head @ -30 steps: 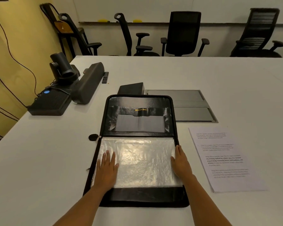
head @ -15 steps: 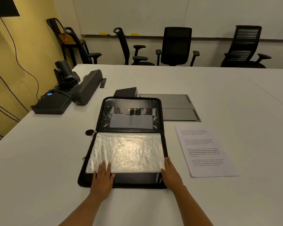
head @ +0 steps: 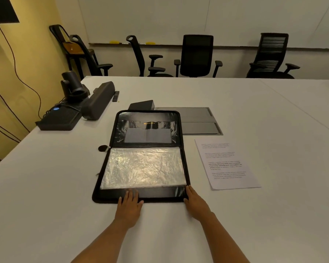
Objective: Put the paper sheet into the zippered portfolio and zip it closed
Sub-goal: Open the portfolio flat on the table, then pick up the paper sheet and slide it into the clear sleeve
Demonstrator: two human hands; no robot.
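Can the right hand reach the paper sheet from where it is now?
Probably yes. The right hand rests at the near right corner of the open portfolio, holding nothing; the paper sheet lies flat just to its right, with nothing between them.

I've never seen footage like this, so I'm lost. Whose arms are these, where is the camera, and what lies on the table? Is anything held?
No machine here: these are a person's bare arms, filmed by one wide-angle camera worn on their head, looking forward and down. On the white table lies an open black zippered portfolio with a crinkled clear plastic sleeve inside. To its right, apart from it, lies a printed white paper sheet. The left hand and right hand rest with straight fingers on the portfolio's near edge. Neither holds anything. Dark conference equipment sits far left.
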